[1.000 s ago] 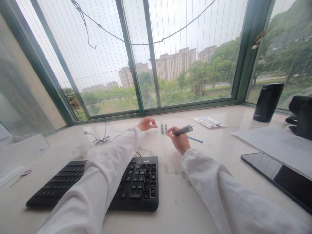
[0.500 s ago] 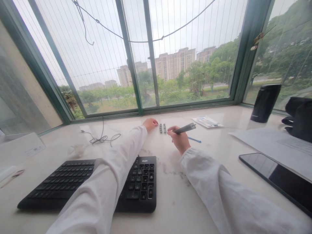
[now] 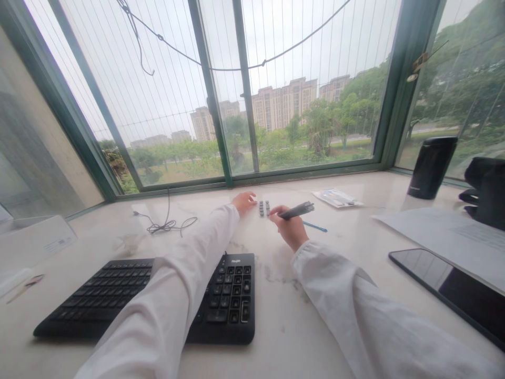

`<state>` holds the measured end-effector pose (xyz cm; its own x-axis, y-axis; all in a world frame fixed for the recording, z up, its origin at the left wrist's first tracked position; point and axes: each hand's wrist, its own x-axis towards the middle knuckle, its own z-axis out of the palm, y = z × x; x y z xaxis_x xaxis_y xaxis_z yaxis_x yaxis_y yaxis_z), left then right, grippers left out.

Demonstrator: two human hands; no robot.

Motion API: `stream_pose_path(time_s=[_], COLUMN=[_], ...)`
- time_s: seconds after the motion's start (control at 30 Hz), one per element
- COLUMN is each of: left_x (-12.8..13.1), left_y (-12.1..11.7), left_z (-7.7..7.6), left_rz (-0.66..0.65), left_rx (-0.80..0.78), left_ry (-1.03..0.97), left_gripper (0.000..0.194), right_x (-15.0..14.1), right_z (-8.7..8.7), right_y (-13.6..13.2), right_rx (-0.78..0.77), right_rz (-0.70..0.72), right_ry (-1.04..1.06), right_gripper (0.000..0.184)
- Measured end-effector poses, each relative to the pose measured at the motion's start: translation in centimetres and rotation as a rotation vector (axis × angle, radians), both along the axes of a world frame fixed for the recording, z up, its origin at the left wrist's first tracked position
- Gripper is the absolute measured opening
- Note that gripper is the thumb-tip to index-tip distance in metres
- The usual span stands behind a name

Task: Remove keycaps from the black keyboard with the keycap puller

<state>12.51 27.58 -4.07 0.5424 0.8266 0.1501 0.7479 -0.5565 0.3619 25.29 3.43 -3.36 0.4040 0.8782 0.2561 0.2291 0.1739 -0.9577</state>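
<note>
My left hand (image 3: pixel 243 202) rests at the far part of the table, fingers bent together beside the left of two short rows of small grey keycaps (image 3: pixel 261 208). Whatever is between its fingertips is too small to make out. On the other side of the keycaps, my right hand (image 3: pixel 291 229) is closed around a dark grey stick-like tool (image 3: pixel 298 211), its blunt end pointing up and right. The right fingertips are close to the right row. Below my left sleeve lies a black keyboard (image 3: pixel 232 332), partly covered; several number-pad positions show bare sockets.
A thin blue stick (image 3: pixel 315 227) lies beside my right hand, with a clear packet (image 3: pixel 337 198) behind it. A phone (image 3: pixel 430 279), paper sheets (image 3: pixel 426 226) and a black flask (image 3: pixel 433 167) are on the right. A coiled cable (image 3: pixel 163 227) and white box (image 3: pixel 47 234) are left.
My left hand has shifted slightly right, closer to the keycaps; its fingers curled in, then extended a little. My right hand stays nearly still with the tool.
</note>
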Motion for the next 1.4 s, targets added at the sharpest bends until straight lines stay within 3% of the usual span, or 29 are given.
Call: stream_pose_path(time_s=[0.8, 1.4], left_x=[-0.34, 0.02], left_y=[-0.57, -0.18], left_z=[0.33, -0.04], left_rz=[-0.068, -0.093], left_rx=[-0.079, -0.046], left_ry=[-0.066, -0.056], left_gripper=[0.035, 0.034], right_x=[-0.26, -0.34], right_z=[0.27, 0.23], right_y=[-0.37, -0.27], right_rx=[0.008, 0.025], right_rz=[0.038, 0.044], right_ry=[-0.039, -0.072], right_gripper=[0.011, 0.011])
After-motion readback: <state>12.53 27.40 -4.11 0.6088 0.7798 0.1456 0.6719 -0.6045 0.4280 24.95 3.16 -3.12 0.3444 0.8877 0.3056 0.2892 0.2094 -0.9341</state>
